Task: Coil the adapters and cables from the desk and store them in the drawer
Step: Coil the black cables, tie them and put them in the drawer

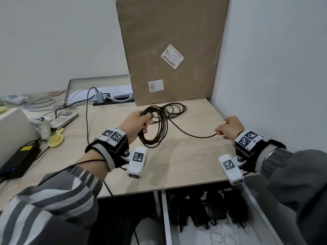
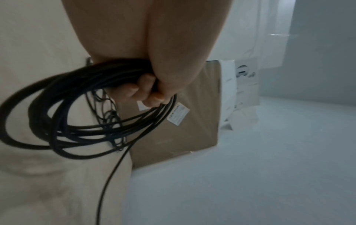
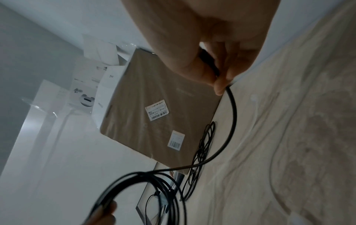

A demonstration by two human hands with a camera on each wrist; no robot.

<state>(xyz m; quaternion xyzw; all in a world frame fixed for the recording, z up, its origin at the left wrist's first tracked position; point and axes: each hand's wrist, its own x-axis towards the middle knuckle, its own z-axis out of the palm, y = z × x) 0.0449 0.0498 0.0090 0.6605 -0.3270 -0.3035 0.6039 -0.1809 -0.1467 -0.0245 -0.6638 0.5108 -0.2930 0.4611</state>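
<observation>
Left hand (image 1: 137,123) clamped round the black cable (image 1: 159,128) loops above mid-desk (image 1: 177,174); right hand (image 1: 230,128) pinched the free run near the right edge. Best: even loops, light tension, feed the far-edge slack. Drawer (image 1: 221,236) open below.

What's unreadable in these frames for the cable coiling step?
- Cable end connector: hidden inside the right hand, head and right wrist views.
- Number of loops in the left hand: strands overlap and blur, left wrist view.
- Drawer contents: dark, adapters indistinct, cut off by the head view's bottom edge.
</observation>
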